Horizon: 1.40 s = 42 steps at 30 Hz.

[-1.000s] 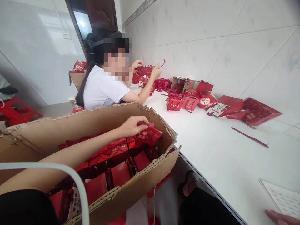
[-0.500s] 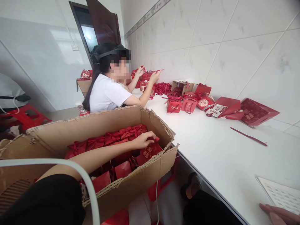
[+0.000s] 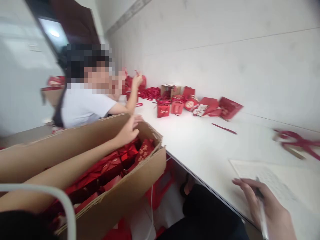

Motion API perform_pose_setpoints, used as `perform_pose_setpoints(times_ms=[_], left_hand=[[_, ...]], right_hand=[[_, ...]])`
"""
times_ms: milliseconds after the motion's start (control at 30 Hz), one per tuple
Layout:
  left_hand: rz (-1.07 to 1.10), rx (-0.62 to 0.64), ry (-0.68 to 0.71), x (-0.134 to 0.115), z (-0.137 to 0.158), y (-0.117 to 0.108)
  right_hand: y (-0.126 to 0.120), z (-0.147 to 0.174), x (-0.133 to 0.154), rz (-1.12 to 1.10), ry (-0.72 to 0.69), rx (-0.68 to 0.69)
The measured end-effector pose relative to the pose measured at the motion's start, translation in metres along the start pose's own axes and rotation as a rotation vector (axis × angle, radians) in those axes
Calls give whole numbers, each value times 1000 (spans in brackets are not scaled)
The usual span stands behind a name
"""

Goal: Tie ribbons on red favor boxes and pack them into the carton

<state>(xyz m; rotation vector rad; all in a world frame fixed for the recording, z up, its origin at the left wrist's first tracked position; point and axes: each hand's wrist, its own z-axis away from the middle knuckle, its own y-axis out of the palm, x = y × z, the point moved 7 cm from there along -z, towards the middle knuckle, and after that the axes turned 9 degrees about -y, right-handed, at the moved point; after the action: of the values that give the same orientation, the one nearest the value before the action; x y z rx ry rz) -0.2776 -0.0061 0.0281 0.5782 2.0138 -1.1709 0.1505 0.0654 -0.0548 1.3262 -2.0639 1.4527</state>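
My left hand is over the far end of a cardboard box, above its contents, fingers apart and holding nothing. Packed inside the box are several small red gift boxes with ribbons and gold print. At the lower right, my right hand is closed around a pen. Beneath that hand lies a sheet of paper on the white table; its writing is blurred.
A co-worker in a white shirt sits at the table, one hand raised near red items. Along the wall stand red gift boxes and a pile of ribbon. A ribbon strip lies nearer. A pale curved tube crosses the lower left.
The view has swung right. My left hand has let go of a red gift box and lifted away from it. My right hand has come further into view, showing the pen.
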Motion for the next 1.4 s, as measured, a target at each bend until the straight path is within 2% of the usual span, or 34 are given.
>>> perform_pose_setpoints(times_ms=[67,167,267,333,433,533,600,667,767,867,933,1000,1400], left_hand=[[-19,-33,131,-50,-9,-2],[-154,101,414,-129,-14,27],[-235,274,745,-192,-4,87],[-251,424,856,-215,1,144],[-365,670,842,-223,1,245],[-410,758,633,-214,-11,336],[-324,758,486,-207,-20,382],[-185,754,371,-199,-26,413],[-46,722,305,-189,-32,434],[-43,743,437,-187,-30,434],[-54,796,546,-188,-26,431],[-70,819,594,-187,-25,428],[-99,820,603,-186,-24,432]], right_hand=[[-14,0,13,-82,-16,-84],[-44,-10,14,-268,-144,-223],[-82,-27,2,-395,-231,-349],[-98,-43,-10,-421,-205,-347],[-96,-67,-34,-409,-33,-167],[-79,-75,-60,-367,106,7],[-69,-73,-77,-378,158,33],[-61,-67,-91,-428,225,11],[-56,-58,-97,-491,248,-21],[-58,-55,-89,-458,183,-19],[-59,-53,-86,-420,183,-20],[-58,-51,-86,-378,207,-22],[-53,-47,-80,-193,198,89]])
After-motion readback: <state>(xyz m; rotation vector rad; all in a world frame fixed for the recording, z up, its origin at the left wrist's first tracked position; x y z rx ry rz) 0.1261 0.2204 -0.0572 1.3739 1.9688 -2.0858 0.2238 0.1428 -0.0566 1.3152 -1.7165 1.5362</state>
